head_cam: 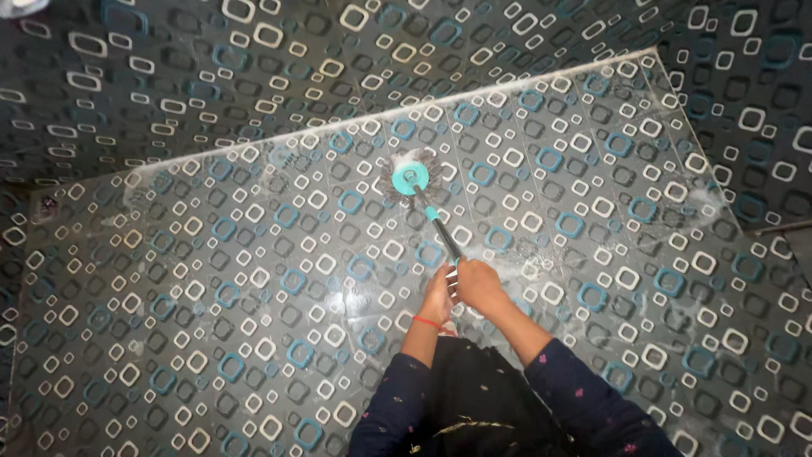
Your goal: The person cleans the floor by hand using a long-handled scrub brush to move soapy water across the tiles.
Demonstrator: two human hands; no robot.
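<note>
A spin mop with a round teal head (409, 177) and grey strands rests on the patterned floor near the far wall. Its handle (437, 227), teal near the head and dark further up, runs back toward me. My right hand (479, 283) grips the upper handle. My left hand (438, 298), with a red thread on the wrist, holds the handle just below and beside the right. Both arms wear dark sleeves with small pink dots.
The floor (254, 279) carries dark tiles with white and blue squares, wet and soapy in patches (524, 271). Walls with the same pattern rise at the back (254, 76) and at the right (753, 127). A white strip marks the floor-wall joint.
</note>
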